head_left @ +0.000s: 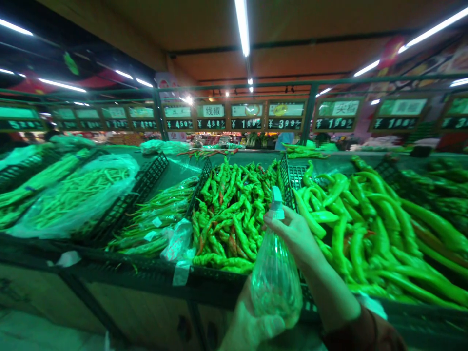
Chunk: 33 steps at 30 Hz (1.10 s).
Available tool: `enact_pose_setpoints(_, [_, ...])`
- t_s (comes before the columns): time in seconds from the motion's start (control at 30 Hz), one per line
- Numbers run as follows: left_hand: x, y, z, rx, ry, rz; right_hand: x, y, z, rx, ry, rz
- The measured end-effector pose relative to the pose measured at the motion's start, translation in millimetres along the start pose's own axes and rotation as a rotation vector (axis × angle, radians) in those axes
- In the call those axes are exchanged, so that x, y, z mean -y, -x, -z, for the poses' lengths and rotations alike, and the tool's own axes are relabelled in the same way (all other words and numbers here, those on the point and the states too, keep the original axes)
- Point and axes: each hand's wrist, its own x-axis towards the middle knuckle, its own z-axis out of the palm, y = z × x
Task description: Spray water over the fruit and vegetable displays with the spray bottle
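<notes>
Clear plastic bag (275, 282) is pinched at its top by right hand (294, 234), cupped below by closed left hand (248, 324), green chillies (230, 219) just beyond.

Above my view the ceiling strip light (242, 27) glares white; everything below it carries a green cast, edges bow outward, and corners far from it blur dimly.
</notes>
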Motion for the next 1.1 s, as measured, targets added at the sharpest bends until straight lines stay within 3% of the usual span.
enact_pose_setpoints(0.27, [4.2, -5.7, 2.7, 0.051, 0.089, -0.012, 0.5, -2.5, -5.2, 0.026, -0.01, 0.003])
enact_pose_setpoints(0.53, [0.0, -8.2, 4.9, 0.0, 0.07, -0.075, 9.1, -4.4, -14.1, 0.024, 0.032, -0.008])
enact_pose_setpoints(0.73, [-1.6, -11.8, 9.5, 0.066, 0.121, -0.106, 11.7, -8.3, -19.6, 0.039, 0.046, -0.007])
enact_pose_setpoints(0.93, [-3.2, -11.8, 19.6, -0.048, 0.003, -0.108, 12.8, -11.3, -25.8, 0.1, 0.032, -0.019])
enact_pose_setpoints(1.1, [-12.1, -2.9, 21.6, -0.066, -0.038, -0.102, 11.2, -14.6, -37.3, 0.152, 0.042, -0.02])
